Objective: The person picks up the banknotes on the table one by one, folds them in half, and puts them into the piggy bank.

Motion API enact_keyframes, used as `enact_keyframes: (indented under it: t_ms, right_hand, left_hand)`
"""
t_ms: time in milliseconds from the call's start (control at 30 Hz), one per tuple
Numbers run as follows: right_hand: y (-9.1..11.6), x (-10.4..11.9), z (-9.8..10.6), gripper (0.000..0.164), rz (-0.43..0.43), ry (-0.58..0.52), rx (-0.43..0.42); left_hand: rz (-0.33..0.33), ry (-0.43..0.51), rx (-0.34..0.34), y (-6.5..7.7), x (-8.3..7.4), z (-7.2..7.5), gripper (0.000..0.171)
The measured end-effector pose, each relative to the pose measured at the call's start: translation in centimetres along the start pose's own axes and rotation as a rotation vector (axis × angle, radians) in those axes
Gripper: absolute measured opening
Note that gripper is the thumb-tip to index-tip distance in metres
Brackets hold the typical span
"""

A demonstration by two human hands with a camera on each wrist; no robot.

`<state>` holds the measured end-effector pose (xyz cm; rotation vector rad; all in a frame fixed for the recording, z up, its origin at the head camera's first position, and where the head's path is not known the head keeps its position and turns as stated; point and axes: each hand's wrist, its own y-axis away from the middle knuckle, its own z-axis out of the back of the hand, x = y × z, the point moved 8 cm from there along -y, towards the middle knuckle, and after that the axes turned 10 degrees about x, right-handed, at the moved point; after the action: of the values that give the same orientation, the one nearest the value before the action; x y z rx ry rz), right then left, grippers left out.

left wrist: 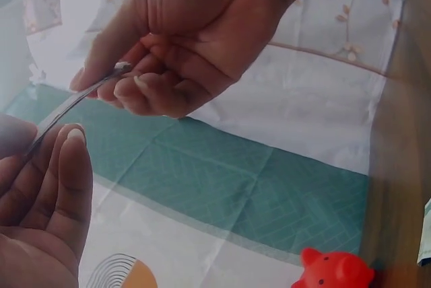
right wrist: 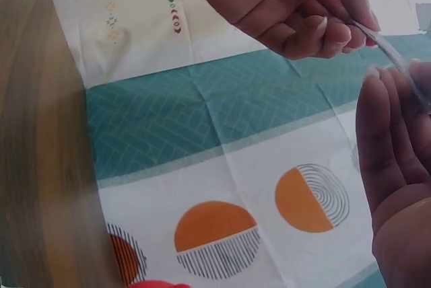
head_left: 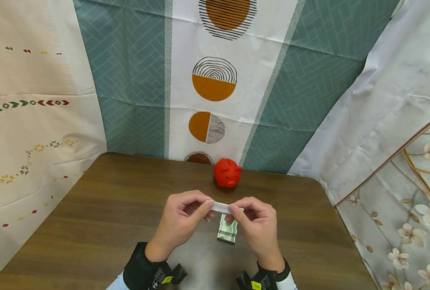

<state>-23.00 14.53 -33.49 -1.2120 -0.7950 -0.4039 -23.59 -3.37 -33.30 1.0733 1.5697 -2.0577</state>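
Note:
Both hands hold a narrow whitish folded paper strip (head_left: 221, 207) by its two ends, above the table. The left hand (head_left: 181, 219) pinches one end between thumb and fingers. At the opposite end, the right hand (head_left: 256, 223) has the same kind of pinch. Seen edge-on in the left wrist view, the strip (left wrist: 64, 108) is thin and slightly bowed. A green-and-white banknote (head_left: 227, 231) lies folded on the table below the strip, its far part hidden by the strip and right fingers. Just beyond the hands stands a red piggy bank (head_left: 227, 173).
The brown wooden table (head_left: 127, 193) reaches back to a teal and white patterned curtain (head_left: 135, 80). A cream cloth (head_left: 37, 141) hangs at the left, and a white floral cloth (head_left: 399, 193) at the right. Each wrist wears a black band with a device.

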Motion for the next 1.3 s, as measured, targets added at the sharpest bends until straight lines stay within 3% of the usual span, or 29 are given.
enact_keyframes:
  t_ms: [100, 233, 333, 467, 567, 667, 833, 1000, 1300]
  right_hand:
    - [0.1, -0.1, 0.1, 0.018, -0.017, -0.008, -0.007]
    - [0.1, -0.1, 0.4, 0.018, -0.005, -0.010, -0.033]
    - [0.1, 0.0, 0.5, 0.022, 0.035, -0.039, -0.029]
    - [-0.2, 0.0, 0.4, 0.030, 0.108, -0.089, -0.005]
    - [-0.3, 0.1, 0.3, 0.036, 0.128, -0.080, -0.009]
    - [-0.3, 0.1, 0.0, 0.037, 0.094, -0.053, -0.010]
    - [-0.1, -0.1, -0.7, 0.032, 0.030, -0.036, 0.009]
    - [-0.1, 0.0, -0.9, 0.030, 0.027, -0.025, 0.004]
    - [-0.2, 0.2, -0.8, 0.033, 0.053, -0.002, 0.010]
  left_hand:
    - [-0.009, 0.018, -0.003, -0.1, 0.0, 0.1, 0.012]
    - [0.041, 0.031, -0.015, 0.0, 0.4, 0.3, 0.010]
    - [0.078, 0.065, -0.004, 0.0, 0.7, 0.2, 0.010]
    - [0.057, 0.124, 0.016, -0.1, 0.5, 0.1, 0.010]
    - [0.064, 0.113, 0.010, -0.1, 0.3, 0.0, 0.013]
    - [0.097, 0.089, 0.006, 0.0, 0.5, -0.2, 0.017]
    - [0.039, 0.025, 0.032, -0.1, 0.4, -0.9, 0.018]
    - [-0.027, -0.028, 0.024, -0.2, -0.1, -1.0, 0.020]
    - [-0.028, -0.043, 0.010, -0.1, -0.1, -0.8, 0.020]
